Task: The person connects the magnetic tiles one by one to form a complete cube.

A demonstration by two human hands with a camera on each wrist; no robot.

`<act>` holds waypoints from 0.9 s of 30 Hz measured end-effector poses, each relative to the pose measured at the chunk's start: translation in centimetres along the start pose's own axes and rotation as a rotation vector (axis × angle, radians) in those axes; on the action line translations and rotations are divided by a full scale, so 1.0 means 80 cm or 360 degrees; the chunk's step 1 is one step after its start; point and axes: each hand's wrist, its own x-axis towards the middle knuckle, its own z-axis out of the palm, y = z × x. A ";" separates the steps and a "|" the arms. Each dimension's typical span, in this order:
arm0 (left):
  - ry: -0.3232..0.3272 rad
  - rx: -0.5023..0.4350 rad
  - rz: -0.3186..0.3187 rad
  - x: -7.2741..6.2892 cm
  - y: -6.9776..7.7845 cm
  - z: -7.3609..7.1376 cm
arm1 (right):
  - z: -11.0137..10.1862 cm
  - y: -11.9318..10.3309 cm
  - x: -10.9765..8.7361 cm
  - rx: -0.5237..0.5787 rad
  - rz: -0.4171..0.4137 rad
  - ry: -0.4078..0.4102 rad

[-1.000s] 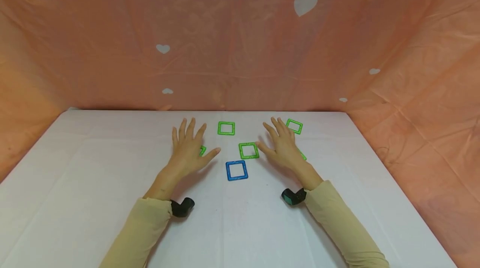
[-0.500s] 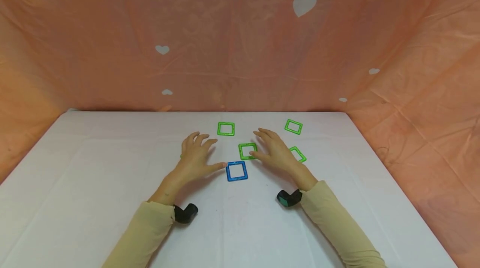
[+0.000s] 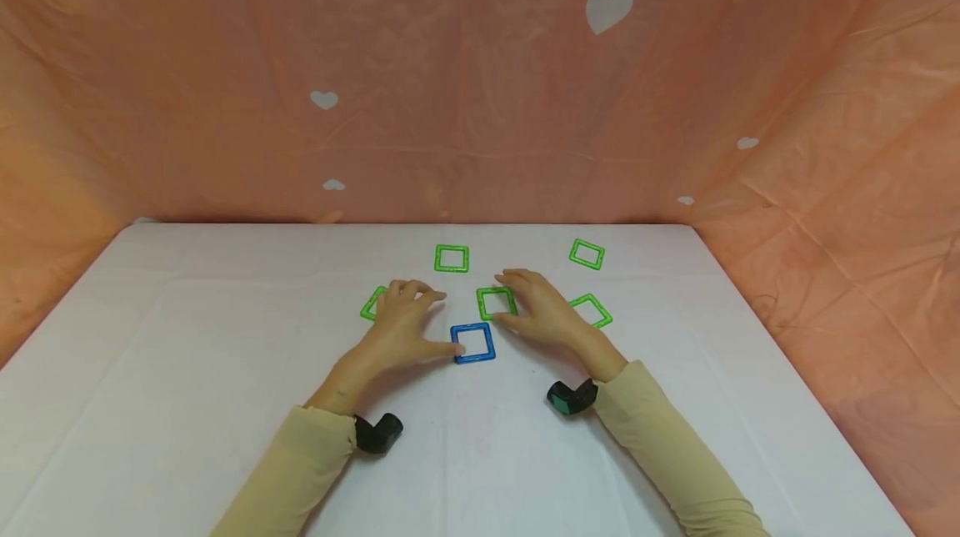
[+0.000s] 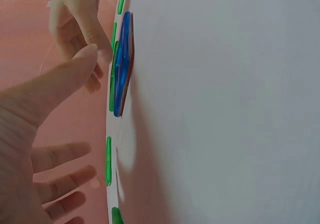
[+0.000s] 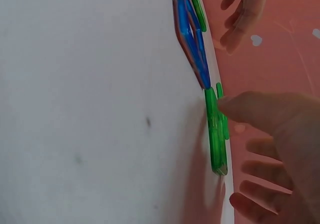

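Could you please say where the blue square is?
In the head view, the blue square lies below the central green square, its left edge by the left hand.

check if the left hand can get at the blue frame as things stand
Probably yes: the left hand holds nothing, its thumb overlaps the left side of the blue frame in the head view, and nothing seems to block it.

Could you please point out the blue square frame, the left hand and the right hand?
Blue square frame (image 3: 476, 359): head view, on its near bar.
Left hand (image 3: 399, 329): head view, back of the hand.
Right hand (image 3: 543, 313): head view, back of the hand.
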 end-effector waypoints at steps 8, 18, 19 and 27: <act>-0.0096 -0.0014 0.0084 -0.001 0.004 0.006 | 0.002 0.000 0.000 0.0036 -0.0012 -0.0053; -0.0171 -0.0029 0.0102 0.000 0.007 0.009 | 0.000 -0.001 -0.001 0.0032 -0.0057 -0.0060; -0.0176 -0.0033 0.0099 0.000 0.008 0.009 | 0.000 -0.001 -0.001 0.0031 -0.0050 -0.0056; -0.0189 -0.0066 0.0105 0.002 0.010 0.010 | -0.002 0.000 -0.002 -0.0046 0.0046 -0.0021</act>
